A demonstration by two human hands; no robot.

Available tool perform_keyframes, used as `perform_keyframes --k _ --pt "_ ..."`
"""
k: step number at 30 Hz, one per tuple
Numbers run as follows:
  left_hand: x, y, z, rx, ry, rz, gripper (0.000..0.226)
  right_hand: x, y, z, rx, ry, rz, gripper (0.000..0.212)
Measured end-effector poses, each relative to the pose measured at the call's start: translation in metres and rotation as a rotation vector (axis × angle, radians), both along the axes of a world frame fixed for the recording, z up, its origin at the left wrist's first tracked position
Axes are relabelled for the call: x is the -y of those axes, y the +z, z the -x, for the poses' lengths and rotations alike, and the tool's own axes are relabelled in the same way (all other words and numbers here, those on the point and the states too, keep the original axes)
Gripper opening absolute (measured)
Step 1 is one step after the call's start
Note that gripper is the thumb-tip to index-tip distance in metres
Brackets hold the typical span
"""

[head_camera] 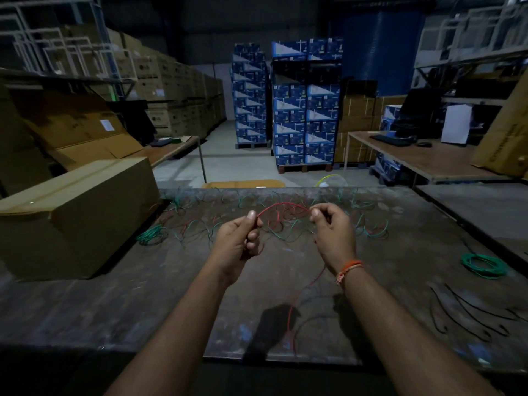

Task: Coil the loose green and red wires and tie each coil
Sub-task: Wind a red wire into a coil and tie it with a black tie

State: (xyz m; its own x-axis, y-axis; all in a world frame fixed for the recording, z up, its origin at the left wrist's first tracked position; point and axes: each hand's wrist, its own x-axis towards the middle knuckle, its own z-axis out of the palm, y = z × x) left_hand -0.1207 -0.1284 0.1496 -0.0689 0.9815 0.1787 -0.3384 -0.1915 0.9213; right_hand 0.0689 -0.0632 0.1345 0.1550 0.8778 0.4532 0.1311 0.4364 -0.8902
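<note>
A red wire (281,206) arches between both hands above the dark worktable (143,295). My left hand (238,241) grips one part of it in curled fingers, thumb on top. My right hand (333,232) pinches the other part, and the wire's long tail hangs down from that hand to the table's near edge. Behind the hands lies a tangle of loose green and red wires (285,227). A green coil (484,265) rests at the right, and a smaller green coil (151,235) at the left.
A large cardboard box (77,212) sits on the table's left side. Several black cable ties (471,312) lie at the near right. Beyond the far edge are stacked blue cartons (305,110), brown boxes and side tables.
</note>
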Motion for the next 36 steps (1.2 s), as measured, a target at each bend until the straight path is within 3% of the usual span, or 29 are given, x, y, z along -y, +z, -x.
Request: perform_keyframes --k 4,9,13,16,21,25,28,32,36 --pt "0.01 -0.002 -0.001 0.08 -0.027 -0.078 0.024 -0.006 -0.009 -0.005 0.159 -0.164 -0.054 0.014" --pt "0.003 0.013 -0.006 0.372 0.219 -0.044 0.04 0.015 -0.062 0.013 0.422 -0.073 -0.078 0.018" --pt "-0.011 0.016 0.006 0.648 0.153 -0.005 0.037 0.044 -0.091 0.028 0.491 0.007 -0.121 0.017" --pt "-0.018 0.018 0.018 0.724 0.125 -0.045 0.037 0.059 -0.106 0.026 0.54 0.011 -0.119 0.01" --pt "-0.023 0.016 0.024 0.538 0.293 -0.133 0.042 0.083 -0.115 0.021 0.813 0.123 -0.022 0.024" --pt "-0.017 -0.001 0.016 0.023 0.296 -0.183 0.033 0.094 -0.063 0.02 1.022 0.388 -0.096 0.024" --pt "-0.008 -0.016 0.01 -0.246 0.167 -0.18 0.032 0.095 -0.011 0.011 0.894 0.405 -0.31 0.037" --pt "0.004 -0.023 0.0 -0.293 -0.055 -0.096 0.035 0.073 0.028 -0.006 0.773 0.284 -0.439 0.02" --pt "0.005 -0.023 -0.006 -0.135 -0.196 -0.047 0.035 0.053 0.044 -0.014 0.589 0.274 -0.333 0.007"
